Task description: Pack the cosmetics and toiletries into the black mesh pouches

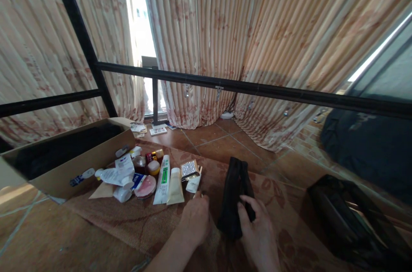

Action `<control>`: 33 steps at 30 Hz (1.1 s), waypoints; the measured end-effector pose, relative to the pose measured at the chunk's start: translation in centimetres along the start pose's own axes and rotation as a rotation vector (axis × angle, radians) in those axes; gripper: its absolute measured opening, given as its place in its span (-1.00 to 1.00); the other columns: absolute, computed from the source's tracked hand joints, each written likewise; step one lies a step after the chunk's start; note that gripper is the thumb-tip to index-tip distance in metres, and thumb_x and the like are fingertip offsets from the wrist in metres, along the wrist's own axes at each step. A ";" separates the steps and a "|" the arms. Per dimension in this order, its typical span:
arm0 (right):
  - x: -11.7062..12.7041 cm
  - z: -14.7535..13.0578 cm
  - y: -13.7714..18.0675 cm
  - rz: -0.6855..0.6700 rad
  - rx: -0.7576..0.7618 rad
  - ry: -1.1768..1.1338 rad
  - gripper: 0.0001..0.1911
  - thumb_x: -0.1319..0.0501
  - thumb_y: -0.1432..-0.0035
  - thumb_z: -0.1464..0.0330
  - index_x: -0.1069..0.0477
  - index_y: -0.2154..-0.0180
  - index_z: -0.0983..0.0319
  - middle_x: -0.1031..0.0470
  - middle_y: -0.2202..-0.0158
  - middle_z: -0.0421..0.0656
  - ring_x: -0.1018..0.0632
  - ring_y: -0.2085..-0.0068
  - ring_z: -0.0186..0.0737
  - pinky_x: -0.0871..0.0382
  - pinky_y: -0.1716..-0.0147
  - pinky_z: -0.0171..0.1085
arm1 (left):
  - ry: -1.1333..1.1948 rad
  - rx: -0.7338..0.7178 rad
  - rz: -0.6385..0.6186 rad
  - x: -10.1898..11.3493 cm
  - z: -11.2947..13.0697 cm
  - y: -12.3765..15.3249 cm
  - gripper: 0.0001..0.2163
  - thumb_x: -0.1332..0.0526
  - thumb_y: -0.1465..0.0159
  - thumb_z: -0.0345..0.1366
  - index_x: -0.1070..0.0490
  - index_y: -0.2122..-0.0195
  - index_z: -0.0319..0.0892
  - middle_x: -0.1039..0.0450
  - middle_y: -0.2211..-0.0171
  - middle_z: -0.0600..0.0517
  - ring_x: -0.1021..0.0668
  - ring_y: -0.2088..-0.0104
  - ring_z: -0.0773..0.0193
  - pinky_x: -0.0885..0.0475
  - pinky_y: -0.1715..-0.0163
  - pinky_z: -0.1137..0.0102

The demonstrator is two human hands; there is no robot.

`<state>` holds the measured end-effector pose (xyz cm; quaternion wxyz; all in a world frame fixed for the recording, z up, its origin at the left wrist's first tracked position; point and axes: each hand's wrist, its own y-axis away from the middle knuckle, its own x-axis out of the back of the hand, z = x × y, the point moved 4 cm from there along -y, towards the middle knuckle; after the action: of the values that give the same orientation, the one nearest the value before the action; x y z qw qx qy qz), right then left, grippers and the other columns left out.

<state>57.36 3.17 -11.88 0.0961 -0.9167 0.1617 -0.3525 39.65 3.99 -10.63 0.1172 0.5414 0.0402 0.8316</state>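
Note:
My right hand (259,233) grips the near right edge of a long black pouch (232,199), whose top shows a dark opening. Just left of the pouch, my left hand (195,216) is closed low over the mat; what its fingers hold, if anything, is too small to name. Beyond that hand lie a small white packet (193,183), a glittery silver compact (189,169), a beige tube (175,186) and a white-and-green tube (162,179). Farther left is a heap with a round pink compact (145,187), a yellow-lidded jar (153,167) and several white tubes and bottles.
An open cardboard box (54,179) with a dark inside borders the heap. A black see-through bag (350,220) rests at the right. The brown patterned mat (128,225) covers tiles. Black metal bars (193,77) cross ahead, before curtains (206,40).

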 end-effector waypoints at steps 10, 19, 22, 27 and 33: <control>0.0 -0.1 0.0 0.017 0.018 0.015 -0.66 -0.07 -0.17 0.15 -0.47 0.18 0.21 -0.50 0.15 -0.04 -0.52 0.13 -0.06 -0.34 0.15 -0.15 | -0.036 -0.012 -0.015 -0.5 -0.1 0.1 -0.74 -0.05 -0.18 -0.54 -0.38 0.12 -0.32 -0.43 0.10 -0.24 -0.50 0.04 0.06 -0.37 0.05 0.28; 0.3 -0.4 -0.1 0.026 0.052 0.030 -0.65 -0.05 -0.18 0.18 -0.48 0.16 0.22 -0.50 0.16 -0.02 -0.51 0.14 -0.06 -0.34 0.15 -0.15 | 0.000 -0.007 -0.008 -0.1 0.1 -0.1 -0.77 -0.07 -0.17 -0.55 -0.39 0.18 -0.28 -0.41 0.12 -0.21 -0.52 0.09 0.08 -0.37 0.07 0.27; 0.5 -0.7 -0.1 0.029 0.059 0.032 -0.65 -0.05 -0.19 0.20 -0.48 0.16 0.24 -0.50 0.16 -0.01 -0.51 0.15 -0.07 -0.34 0.16 -0.16 | 0.007 -0.001 -0.007 -0.2 0.0 -0.2 -0.77 -0.05 -0.17 -0.56 -0.38 0.19 -0.27 -0.40 0.12 -0.19 -0.52 0.09 0.11 -0.37 0.07 0.29; 0.5 -0.9 -0.1 0.021 0.045 0.038 -0.66 -0.04 -0.20 0.23 -0.47 0.14 0.23 -0.48 0.14 -0.01 -0.50 0.13 -0.07 -0.33 0.13 -0.16 | 0.000 -0.026 0.000 -0.3 -0.1 -0.2 -0.77 -0.02 -0.18 -0.58 -0.38 0.20 -0.29 -0.40 0.13 -0.22 -0.50 0.08 0.10 -0.35 0.06 0.27; 0.5 -1.0 0.0 0.037 0.039 0.028 -0.67 -0.05 -0.18 0.23 -0.48 0.16 0.22 -0.49 0.14 -0.03 -0.51 0.14 -0.08 -0.33 0.15 -0.17 | -0.012 -0.037 -0.002 -0.4 -0.1 -0.2 -0.78 -0.02 -0.18 -0.58 -0.38 0.23 -0.26 -0.44 0.18 -0.18 -0.49 0.06 0.11 -0.34 0.06 0.30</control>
<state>57.05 2.95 -10.86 0.1182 -0.9065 0.1731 -0.3664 39.75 4.13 -11.08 0.1285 0.5441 0.0244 0.8288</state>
